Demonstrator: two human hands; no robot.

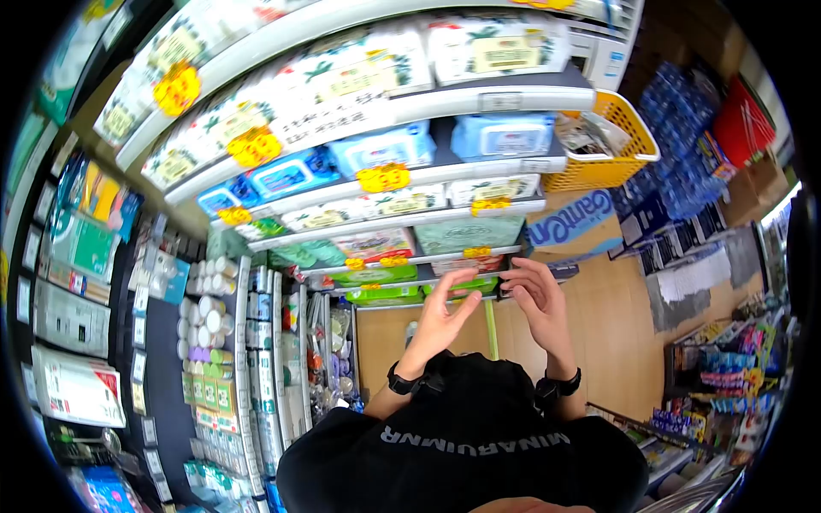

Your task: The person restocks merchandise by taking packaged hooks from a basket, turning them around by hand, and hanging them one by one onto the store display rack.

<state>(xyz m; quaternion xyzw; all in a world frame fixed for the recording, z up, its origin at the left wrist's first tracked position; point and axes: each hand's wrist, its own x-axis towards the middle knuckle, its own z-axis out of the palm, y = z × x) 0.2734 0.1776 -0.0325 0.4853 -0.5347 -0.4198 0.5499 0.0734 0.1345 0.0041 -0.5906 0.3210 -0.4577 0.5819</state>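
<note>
My left hand (pixel 442 318) is raised in front of my chest, its fingers curved and apart from the thumb, holding nothing. Beside it, my right hand (pixel 539 303) is up at a similar height, also empty with its fingers spread. A gap separates the two hands. Both wrists wear black bands. Beyond the hands, the lowest shelves carry green packs (pixel 376 276) and a pale green pack (pixel 470 232). Higher up are blue wipe packs (pixel 382 149) and white patterned packs (pixel 496 50). Neither hand visibly grips any of these.
A yellow basket (pixel 599 173) holding packages adjoins the shelf end, above a cardboard carton (pixel 575 227). Blue-wrapped bottles (pixel 676 120) are stacked at right. Racks with cups (pixel 209 316) and packaged goods stand at left. Another display (pixel 727 368) borders the wooden floor (pixel 611 342).
</note>
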